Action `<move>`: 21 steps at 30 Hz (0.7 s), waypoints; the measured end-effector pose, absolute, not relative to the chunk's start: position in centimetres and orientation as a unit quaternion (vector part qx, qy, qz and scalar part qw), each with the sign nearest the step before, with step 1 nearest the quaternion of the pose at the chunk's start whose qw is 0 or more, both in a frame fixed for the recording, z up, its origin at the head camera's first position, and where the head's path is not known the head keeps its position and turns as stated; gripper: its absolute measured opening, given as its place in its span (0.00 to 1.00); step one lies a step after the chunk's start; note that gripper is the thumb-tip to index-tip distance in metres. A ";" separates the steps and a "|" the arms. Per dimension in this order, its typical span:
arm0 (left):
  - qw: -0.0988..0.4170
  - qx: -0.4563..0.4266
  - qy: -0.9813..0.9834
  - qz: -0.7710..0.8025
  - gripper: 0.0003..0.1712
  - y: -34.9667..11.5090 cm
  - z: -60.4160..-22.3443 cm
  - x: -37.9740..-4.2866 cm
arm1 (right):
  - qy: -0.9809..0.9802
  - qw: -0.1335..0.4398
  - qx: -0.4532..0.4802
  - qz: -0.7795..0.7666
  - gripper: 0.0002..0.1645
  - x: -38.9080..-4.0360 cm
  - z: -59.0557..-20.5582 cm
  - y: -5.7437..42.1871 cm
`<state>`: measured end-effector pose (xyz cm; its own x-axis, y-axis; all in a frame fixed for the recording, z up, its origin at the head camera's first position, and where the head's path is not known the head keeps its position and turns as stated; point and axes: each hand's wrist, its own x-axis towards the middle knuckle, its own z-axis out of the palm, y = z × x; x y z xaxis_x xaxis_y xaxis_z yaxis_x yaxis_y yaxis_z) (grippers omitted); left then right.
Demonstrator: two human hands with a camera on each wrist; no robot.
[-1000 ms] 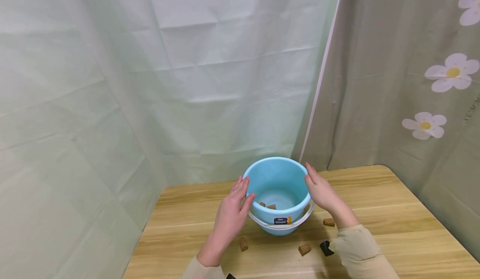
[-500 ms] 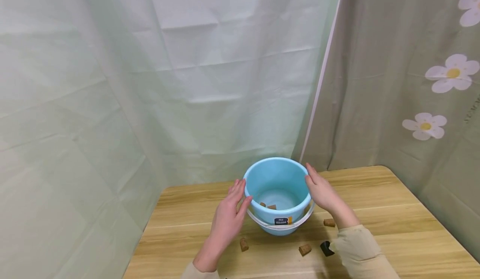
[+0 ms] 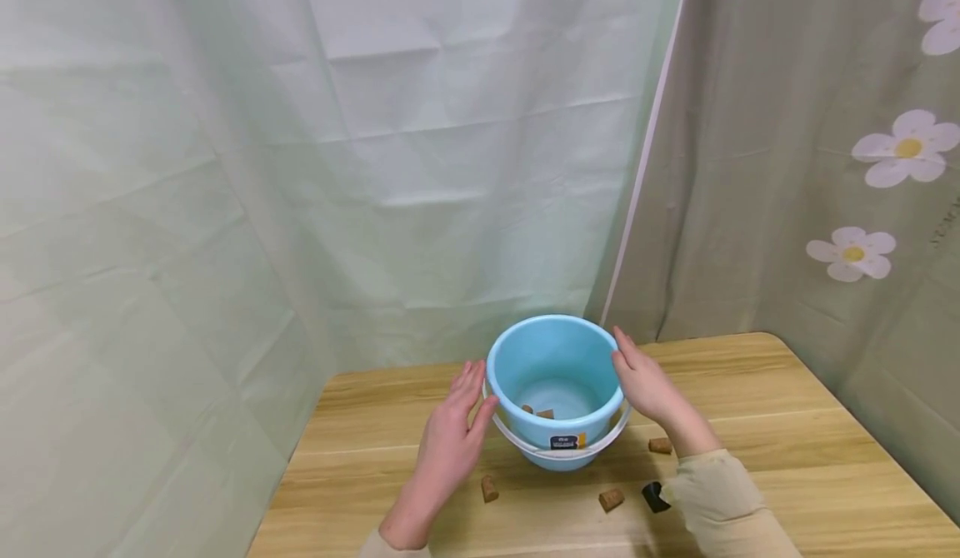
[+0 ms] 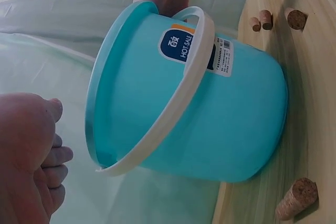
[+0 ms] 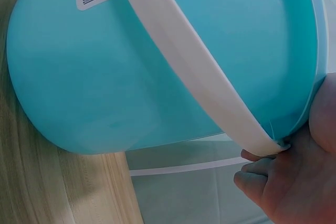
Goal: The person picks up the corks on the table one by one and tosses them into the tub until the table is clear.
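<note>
A light blue bucket [image 3: 558, 433] stands upright on the table, its white handle [image 3: 566, 455] hanging down across the front. Inside, two brown corks [image 3: 545, 414] lie at the bottom. My left hand [image 3: 452, 441] is beside the bucket's left side with its fingers straight; the left wrist view shows a gap between this hand and the rim. On the other side, my right hand [image 3: 648, 383] touches the rim with extended fingers. In the right wrist view, that hand [image 5: 299, 177] lies against the rim near the handle's joint, its fingers partly hidden.
Loose corks [image 3: 489, 489] lie on the wooden table [image 3: 360, 458], one front left of the bucket and others [image 3: 611, 500] to its front right. A small black curved piece [image 3: 655, 497] sits near my right sleeve. Pale curtains [image 3: 450, 208] hang behind the table.
My left hand has come off the bucket's left rim and shifted slightly left. My right hand stays at the rim, and the bucket stands in nearly the same spot.
</note>
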<state>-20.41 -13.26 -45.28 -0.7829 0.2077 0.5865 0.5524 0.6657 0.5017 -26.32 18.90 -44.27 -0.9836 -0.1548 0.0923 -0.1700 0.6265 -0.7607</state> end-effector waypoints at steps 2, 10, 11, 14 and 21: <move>0.248 -0.214 -0.879 -0.347 0.31 -13.4 -45.4 -20.3 | -0.902 0.009 0.091 0.422 0.38 -26.3 -44.3 18.9; 0.245 -0.206 -0.882 -0.345 0.31 -14.1 -45.9 -19.9 | -0.901 0.006 0.091 0.424 0.38 -26.4 -44.4 18.9; 0.245 -0.204 -0.883 -0.343 0.31 -14.2 -46.0 -19.8 | -0.901 0.005 0.090 0.424 0.38 -26.3 -44.4 18.9; 0.245 -0.199 -0.887 -0.337 0.31 -14.7 -46.5 -19.6 | -0.900 0.001 0.088 0.427 0.38 -26.3 -44.3 18.9; 0.236 -0.182 -0.894 -0.334 0.32 -15.6 -47.2 -19.2 | -0.899 0.001 0.088 0.430 0.38 -26.2 -44.2 18.9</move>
<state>-19.16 -15.60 -47.21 -0.8221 0.1686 0.5437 0.4838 0.7103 0.5112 -26.17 18.85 -44.18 -0.9845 -0.1574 0.0772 -0.1590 0.6155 -0.7719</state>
